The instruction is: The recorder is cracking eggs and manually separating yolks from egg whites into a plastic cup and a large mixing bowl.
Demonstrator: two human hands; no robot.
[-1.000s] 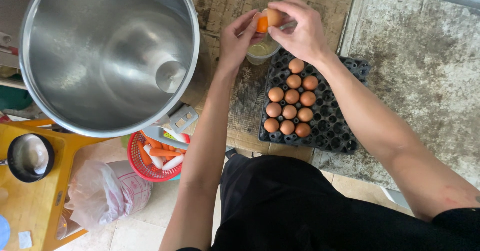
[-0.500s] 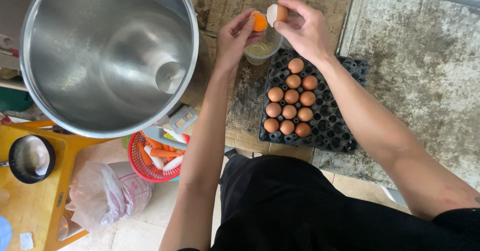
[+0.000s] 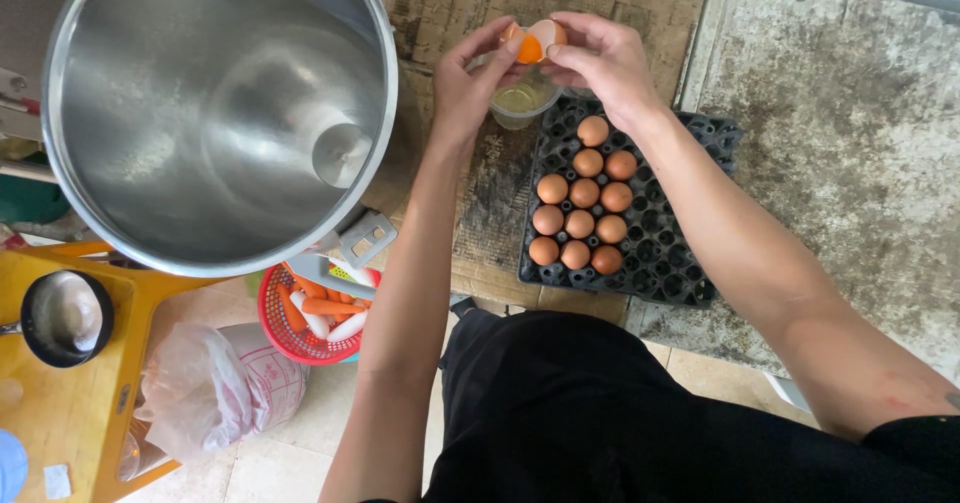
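A cracked egg is split into two shell halves above a small clear cup (image 3: 520,103) that holds pale liquid. My left hand (image 3: 468,78) pinches the left half shell (image 3: 517,43), where an orange yolk shows. My right hand (image 3: 605,58) grips the other half shell (image 3: 547,33), and the two halves touch. Just below the hands lies a black egg tray (image 3: 660,253) with several brown eggs (image 3: 580,208) in its left part.
A big steel mixing bowl (image 3: 215,113) fills the upper left. Under it sit a red basket (image 3: 290,328) of utensils, a plastic bag (image 3: 215,388), and a yellow stool (image 3: 80,413) bearing a small black pan (image 3: 65,318). Worn wooden boards and a stained concrete top surround the tray.
The two shell halves, apart half a second ago, have come together again over the cup, with the yolk in the left half. My hands have barely shifted.
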